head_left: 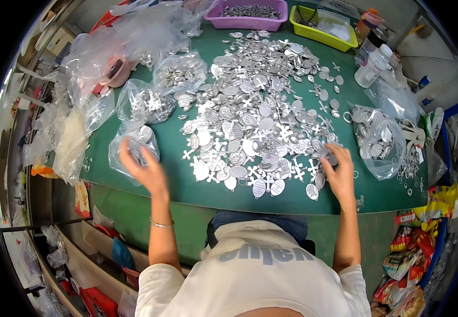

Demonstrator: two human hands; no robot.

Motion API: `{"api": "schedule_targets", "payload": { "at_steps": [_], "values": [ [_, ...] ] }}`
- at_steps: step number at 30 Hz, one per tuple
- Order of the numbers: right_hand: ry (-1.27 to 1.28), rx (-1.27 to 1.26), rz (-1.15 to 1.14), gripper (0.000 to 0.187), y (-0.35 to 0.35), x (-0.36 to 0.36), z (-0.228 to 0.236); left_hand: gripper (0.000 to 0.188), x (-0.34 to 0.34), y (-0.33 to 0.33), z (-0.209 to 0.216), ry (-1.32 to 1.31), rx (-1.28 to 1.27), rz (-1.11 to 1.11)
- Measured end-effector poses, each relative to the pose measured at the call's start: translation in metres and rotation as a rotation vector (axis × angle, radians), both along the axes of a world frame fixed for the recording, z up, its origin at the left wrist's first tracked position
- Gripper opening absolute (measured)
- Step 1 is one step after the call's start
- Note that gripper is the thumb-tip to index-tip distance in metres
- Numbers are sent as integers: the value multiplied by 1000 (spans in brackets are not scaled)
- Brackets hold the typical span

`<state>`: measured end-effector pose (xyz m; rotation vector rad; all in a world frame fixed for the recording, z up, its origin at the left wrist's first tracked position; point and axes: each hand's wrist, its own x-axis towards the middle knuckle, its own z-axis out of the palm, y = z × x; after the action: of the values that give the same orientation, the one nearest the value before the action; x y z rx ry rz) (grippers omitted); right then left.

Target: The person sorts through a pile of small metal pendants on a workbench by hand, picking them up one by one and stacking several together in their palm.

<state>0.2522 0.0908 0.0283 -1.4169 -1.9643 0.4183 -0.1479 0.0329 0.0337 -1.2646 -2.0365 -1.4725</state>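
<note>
Easy to spill from here, to judge by the loose film: with the left hand blurred at a clear plastic bag of silver-coloured oval medals, could snag the bag mouth and tip pieces toward the table edge near the wrist. Spread wide at the fingers there; cannot tell whether touching the bag. At the right hand, held with thumb and forefinger apart, right at the border of a broad heap of silver-coloured metal medals and small crosses; cannot tell if touching a piece. Spread between both hands and well beyond them, on a dark green tabletop.

Could also pick up a cross with a medal, being so overlapped and alike in colour. Could brush a loose silver-coloured ring, just right of the right hand, off the edge with a careless wrist.

In the way to the right of the right hand: another clear plastic bag of silver-coloured pieces, with a white plastic bottle farther beyond. Past the left hand: crumpled sheets of clear plastic and a pink rounded container, crowding that side. Farthest from both hands: a purple rectangular plastic tray and a lime-green one.
</note>
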Motion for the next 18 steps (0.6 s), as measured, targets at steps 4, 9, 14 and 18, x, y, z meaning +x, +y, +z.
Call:
{"api": "schedule_targets", "payload": {
  "at_steps": [4, 9, 14, 18],
  "values": [
    [-229, 69, 65, 25, 15, -16, -14, 27, 96, 13, 6, -125, -299, -728],
    [-314, 51, 41, 23, 24, -3, -21, 25, 172, 52, -4, 78, -392, -1104],
    [-314, 99, 110, 26, 24, -7, -11, 21, 219, 97, -30, 471, -517, -1113],
    [-160, 150, 113, 18, 32, 7, -15, 26, 220, 100, -19, 756, -631, -1100]
  ]
}}
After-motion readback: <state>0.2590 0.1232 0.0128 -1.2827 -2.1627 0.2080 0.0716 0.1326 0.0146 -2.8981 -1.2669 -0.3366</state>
